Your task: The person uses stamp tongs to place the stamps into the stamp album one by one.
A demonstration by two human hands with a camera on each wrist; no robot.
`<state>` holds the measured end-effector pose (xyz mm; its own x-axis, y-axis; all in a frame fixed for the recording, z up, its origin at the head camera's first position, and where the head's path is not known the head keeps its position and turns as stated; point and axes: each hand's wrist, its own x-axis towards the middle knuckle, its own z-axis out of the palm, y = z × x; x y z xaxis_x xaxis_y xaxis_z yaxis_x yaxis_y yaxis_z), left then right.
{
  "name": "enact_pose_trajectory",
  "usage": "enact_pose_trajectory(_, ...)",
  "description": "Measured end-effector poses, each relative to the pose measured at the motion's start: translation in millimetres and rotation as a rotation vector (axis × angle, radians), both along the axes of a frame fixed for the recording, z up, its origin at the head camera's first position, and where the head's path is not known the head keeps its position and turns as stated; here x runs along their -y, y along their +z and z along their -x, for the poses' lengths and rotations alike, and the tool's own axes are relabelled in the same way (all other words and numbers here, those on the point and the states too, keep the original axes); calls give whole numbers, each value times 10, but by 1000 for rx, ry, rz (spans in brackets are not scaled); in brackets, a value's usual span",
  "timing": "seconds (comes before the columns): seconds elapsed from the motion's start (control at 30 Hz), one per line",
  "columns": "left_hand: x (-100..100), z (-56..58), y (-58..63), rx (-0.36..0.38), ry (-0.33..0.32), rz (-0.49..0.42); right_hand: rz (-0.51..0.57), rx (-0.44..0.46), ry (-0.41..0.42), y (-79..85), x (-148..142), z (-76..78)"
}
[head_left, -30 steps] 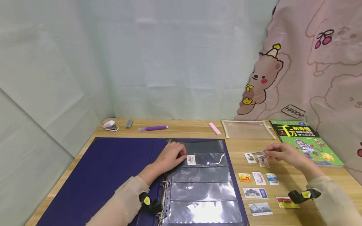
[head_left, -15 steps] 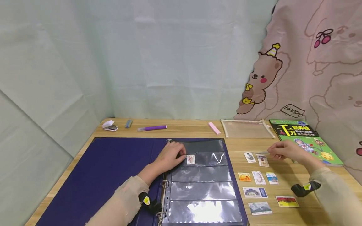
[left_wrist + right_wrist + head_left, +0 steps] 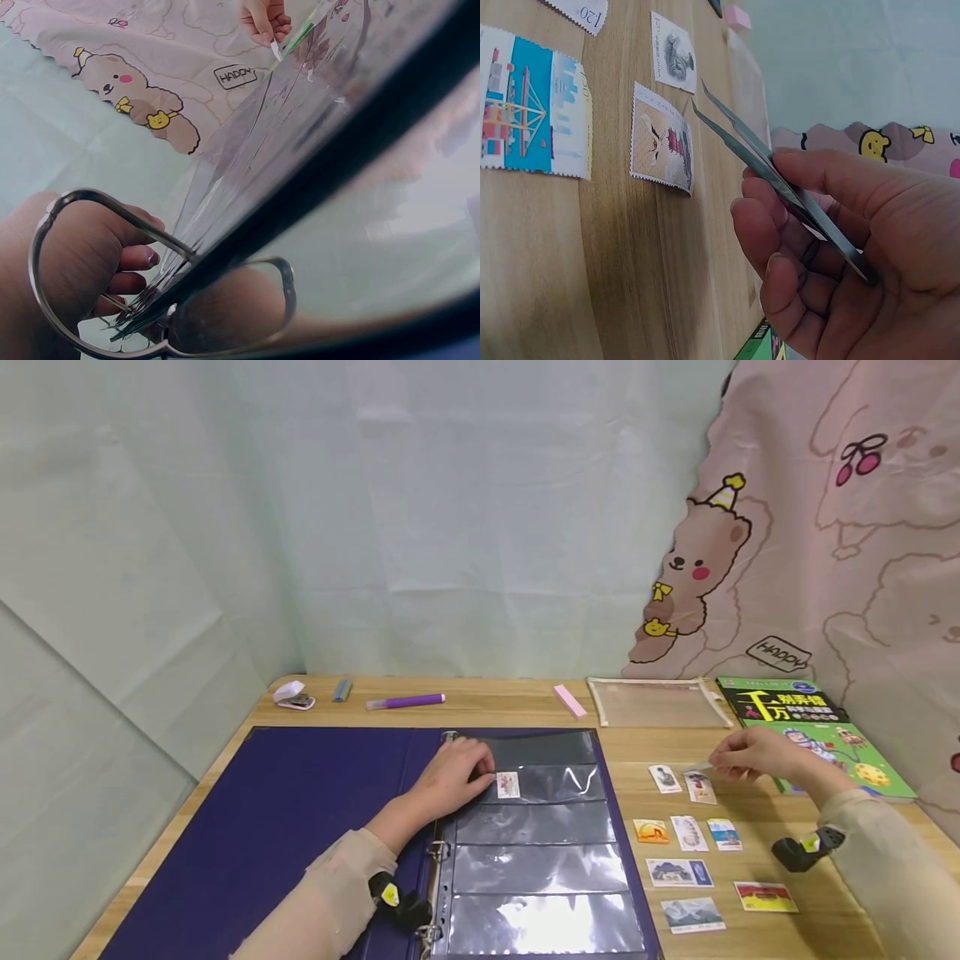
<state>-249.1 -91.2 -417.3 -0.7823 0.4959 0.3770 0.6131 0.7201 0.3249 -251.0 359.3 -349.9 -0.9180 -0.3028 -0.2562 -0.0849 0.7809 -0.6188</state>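
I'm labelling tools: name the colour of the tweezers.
The tweezers are metallic grey; the right wrist view shows best.

Here's the left grip (image 3: 79, 262), a bare hand low on the left, framed by a curved silver metal ring (image 3: 34, 259). Fingers bent, tips right by the edge of the glossy clear plastic sheets (image 3: 225, 180); whether they pinch it is hard to make out. A broad black strip (image 3: 352, 135) slashes diagonally across. Up top, the bare right grip (image 3: 264, 19) holds a slim pale tool (image 3: 276, 51). And behind, pink cloth (image 3: 172, 45) with a tilted brown cartoon bear (image 3: 146, 94) meets pale green cloth (image 3: 45, 127).
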Motion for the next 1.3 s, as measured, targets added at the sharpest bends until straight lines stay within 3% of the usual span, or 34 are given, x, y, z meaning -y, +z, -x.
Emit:
enact_pose_trajectory(0.77, 1, -2, 0, -15, 4, 16, 1, 42, 40, -23, 24, 19)
enact_pose_trajectory(1.1, 0, -9, 10, -10, 6, 16, 26, 13, 69, -97, 12, 13)
enact_pose_trajectory(1.3, -2, -7, 2, -4, 8, 16, 18, 3, 41, -132, 10, -11)
